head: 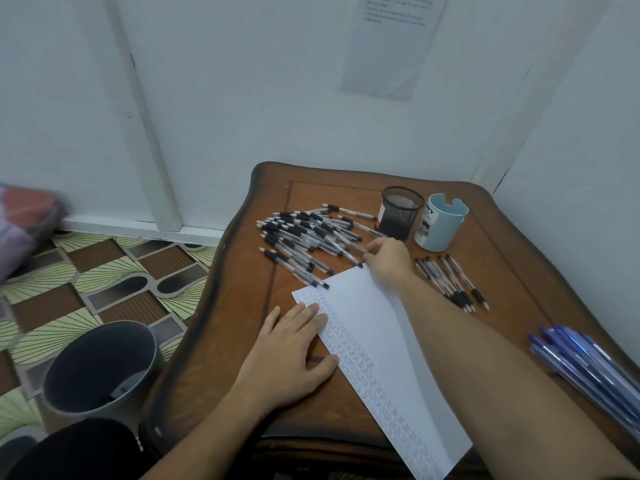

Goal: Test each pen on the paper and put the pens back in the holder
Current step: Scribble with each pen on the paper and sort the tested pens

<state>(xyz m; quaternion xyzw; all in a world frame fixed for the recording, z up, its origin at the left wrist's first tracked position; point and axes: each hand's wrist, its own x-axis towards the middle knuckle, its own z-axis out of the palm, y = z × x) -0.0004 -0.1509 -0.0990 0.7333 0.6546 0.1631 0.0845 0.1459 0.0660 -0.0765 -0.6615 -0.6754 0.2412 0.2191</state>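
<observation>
A white paper (374,327) with rows of blue scribbles along its left side lies slanted on the wooden table (502,271). My left hand (294,351) rests flat on the paper's left edge, fingers straight. My right hand (388,258) reaches past the paper's far corner to the right end of a big pile of black-grip pens (304,237), fingertips pinching one pen there. A black mesh holder (400,213) and a light blue cup holder (440,223) stand behind. A smaller row of black pens (450,282) lies right of my wrist.
A bundle of blue pens (588,365) lies at the table's right edge. A grey bin (100,368) stands on the patterned floor left of the table. White walls close in behind and right; a printed sheet (394,46) hangs on the wall.
</observation>
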